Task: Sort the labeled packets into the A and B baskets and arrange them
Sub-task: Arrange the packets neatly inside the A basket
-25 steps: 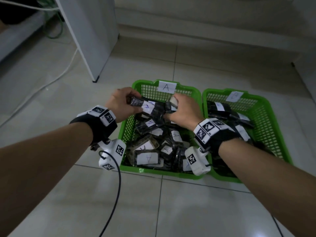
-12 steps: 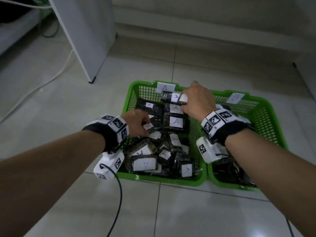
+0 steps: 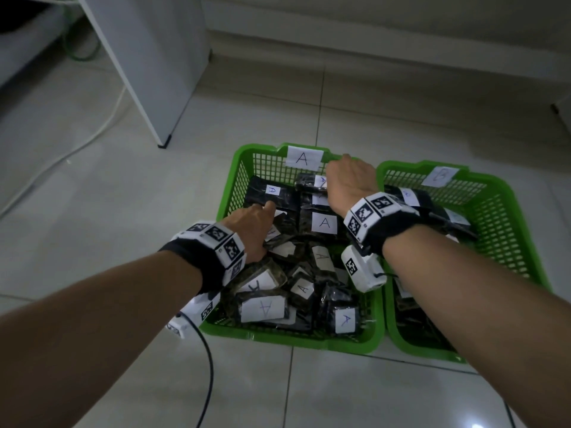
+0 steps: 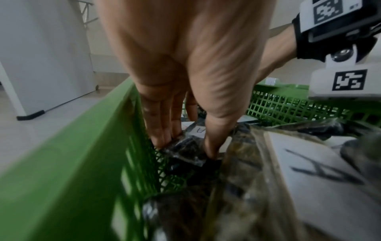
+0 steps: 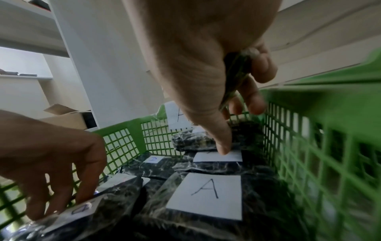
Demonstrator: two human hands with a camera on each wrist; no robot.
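The green A basket [image 3: 287,338] holds several dark packets with white A labels; a few lie flat in rows at its back. The B basket [image 3: 511,196] stands right of it with its own packets. My left hand [image 3: 262,217] is down by the A basket's left wall. In the left wrist view its fingers [image 4: 160,135] and thumb pinch a dark packet [image 4: 185,152]. My right hand [image 3: 346,177] is at the A basket's back right corner. There its thumb tip touches a label, and a packet edge [image 5: 235,76] sits between thumb and curled fingers.
A white cabinet panel [image 3: 148,63] stands on the tiled floor behind and left of the baskets. A white cable [image 3: 77,146] runs past it. My left wrist's black cable [image 3: 208,366] trails over the floor in front. A low wall ledge runs behind.
A second ago both hands held one packet above the A basket. The right hand has since moved to the back right corner, and the left hand dropped into the pile by the left wall.
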